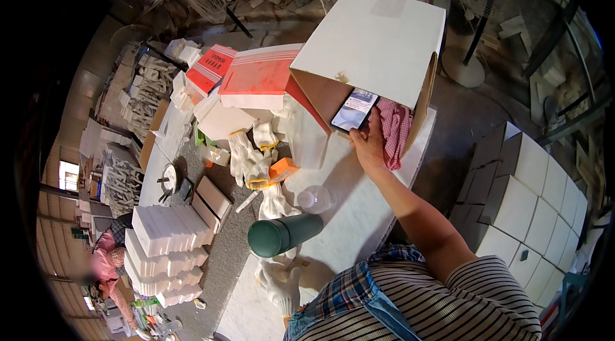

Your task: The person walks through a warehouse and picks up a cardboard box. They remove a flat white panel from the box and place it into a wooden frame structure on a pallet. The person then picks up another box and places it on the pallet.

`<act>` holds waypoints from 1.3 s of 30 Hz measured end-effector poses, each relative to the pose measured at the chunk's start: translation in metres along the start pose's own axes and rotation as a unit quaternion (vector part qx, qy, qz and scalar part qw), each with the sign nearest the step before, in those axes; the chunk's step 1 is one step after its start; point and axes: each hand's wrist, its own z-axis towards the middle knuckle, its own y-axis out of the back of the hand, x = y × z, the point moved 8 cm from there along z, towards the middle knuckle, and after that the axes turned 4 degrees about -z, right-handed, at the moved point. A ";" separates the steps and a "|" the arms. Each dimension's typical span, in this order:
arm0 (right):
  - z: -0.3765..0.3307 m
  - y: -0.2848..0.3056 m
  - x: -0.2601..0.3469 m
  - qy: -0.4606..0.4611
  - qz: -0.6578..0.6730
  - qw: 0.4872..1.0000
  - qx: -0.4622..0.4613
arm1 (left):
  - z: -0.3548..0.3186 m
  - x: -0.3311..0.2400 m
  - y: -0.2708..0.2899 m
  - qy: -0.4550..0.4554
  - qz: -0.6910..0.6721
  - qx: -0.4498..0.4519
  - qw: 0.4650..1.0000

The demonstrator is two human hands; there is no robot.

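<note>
Evidently, one smartphone (354, 109) sits in the mouth of one white carton (378, 33), upper centre; we judge it light, stiff, slippery, fragile, best held by its side edges. The half-closed right hand (367, 143) touches its lower end, grip uncertain. The gloved left hand (280, 284), lower centre, curls loosely; we cannot tell its hold. We count one green bottle (282, 236), one checked cloth (396, 129).

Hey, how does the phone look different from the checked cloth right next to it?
The phone is flat, while the checked cloth is rumpled. The phone is lit up; the cloth shows a pink checked pattern. The phone has straight edges; the cloth's outline is irregular. Both are at the open end of the white box.
</note>
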 end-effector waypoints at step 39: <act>-0.244 0.026 -0.008 -0.131 -0.239 0.770 0.577 | -0.050 0.029 0.041 0.162 0.056 -0.160 0.972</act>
